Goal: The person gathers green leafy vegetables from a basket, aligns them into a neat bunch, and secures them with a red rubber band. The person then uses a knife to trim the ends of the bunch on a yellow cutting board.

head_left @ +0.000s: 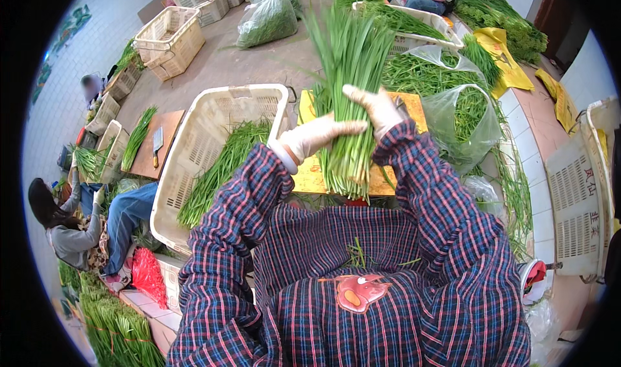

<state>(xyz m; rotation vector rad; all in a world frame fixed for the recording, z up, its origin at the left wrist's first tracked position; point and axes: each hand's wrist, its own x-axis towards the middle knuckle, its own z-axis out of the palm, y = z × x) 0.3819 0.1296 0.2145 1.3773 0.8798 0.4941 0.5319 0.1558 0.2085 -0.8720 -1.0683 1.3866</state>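
Note:
A thick bunch of garlic chives (347,71) is held upright between my gloved hands, pale stem ends down and leaf tips away from me. My left hand (322,134) wraps the bunch from the left, its thumb across the stems. From the right, my right hand (376,107) grips it slightly higher. Under the bunch is a yellow cutting board (407,107), with more chives (322,173) lying on it. A dark object, partly hidden, shows beside my right hand. Some loose leaf bits (358,255) lie on my checked apron.
Left of the board stands a white plastic crate (167,197) with chives inside. Open plastic bags (453,139) and loose greens are at the right. A co-worker (80,231) sits at the left, near a board (170,124) with a cleaver (157,141). More crates (182,51) stand farther off.

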